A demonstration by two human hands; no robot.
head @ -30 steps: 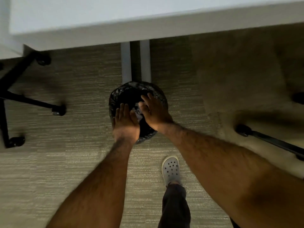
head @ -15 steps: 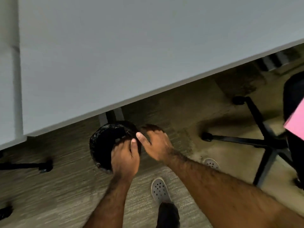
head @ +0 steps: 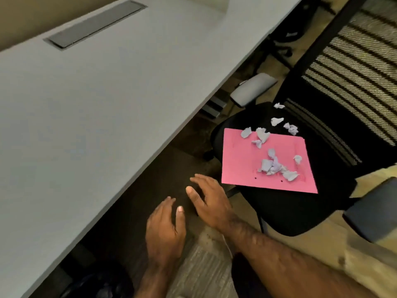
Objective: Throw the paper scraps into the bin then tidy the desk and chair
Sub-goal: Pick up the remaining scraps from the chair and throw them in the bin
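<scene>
Change: your view has swung up and right since half a second ago; both hands have lifted away from the bin and the chair seat with the pink sheet now fills the right side.
Left hand: your left hand (head: 164, 230) hangs over the shadowed floor below the desk edge, fingers loosely spread, holding nothing.
Right hand: your right hand (head: 211, 202) sits just beside the left one, palm down, fingers splayed wide, empty, near the lower left corner of the pink sheet but not touching it.
Paper scraps: the paper scraps (head: 271, 165) are small crumpled pale lilac-white bits; most lie in two loose clusters on the pink sheet, and a few lie on the bare seat beyond its far edge, close to the backrest.
Pink sheet: the pink sheet (head: 240, 160) lies flat on the black chair seat (head: 296, 209), with two small punched holes near its near edge.
Writing: faint red marks show near the holes, but they are too blurred to read.
Desk: the grey desk (head: 107, 104) has a long grey cable hatch (head: 94, 23) set in its far part.
Bin: the bin (head: 101, 287) is possibly the dark shape at the bottom edge, under the desk.
Chair: a mesh backrest (head: 352, 67) and a grey armrest (head: 253, 89) stand behind the seat.
</scene>
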